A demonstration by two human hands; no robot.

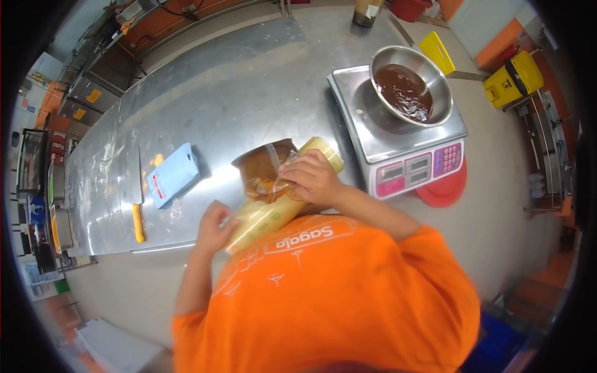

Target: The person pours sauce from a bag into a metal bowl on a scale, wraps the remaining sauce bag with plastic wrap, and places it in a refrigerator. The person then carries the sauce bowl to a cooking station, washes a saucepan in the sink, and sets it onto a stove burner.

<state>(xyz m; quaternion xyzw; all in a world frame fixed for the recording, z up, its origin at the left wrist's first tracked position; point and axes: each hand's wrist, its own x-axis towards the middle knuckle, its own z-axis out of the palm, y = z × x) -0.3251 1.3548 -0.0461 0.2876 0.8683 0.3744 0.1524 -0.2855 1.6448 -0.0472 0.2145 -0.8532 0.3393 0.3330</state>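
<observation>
My right hand (313, 179) is closed on the gathered clear plastic of a bag with brown contents (258, 166), which rests on the steel table. Under that hand, a long yellow cylinder with green print (264, 219) lies slanted against the front of my orange shirt; its kind is unclear. My left hand (214, 229), slightly blurred, is beside the cylinder's lower left end with its fingers loosely bent and nothing visible in them. Whether it touches the cylinder I cannot tell.
A pink-and-white digital scale (404, 140) carries a steel bowl (443, 93) of dark brown liquid, right of the bag. Leftward on the steel table (236, 74) are a light blue pouch (173, 176) and a yellow-handled knife (137, 222). A brown-based container (365, 13) stands at the far edge.
</observation>
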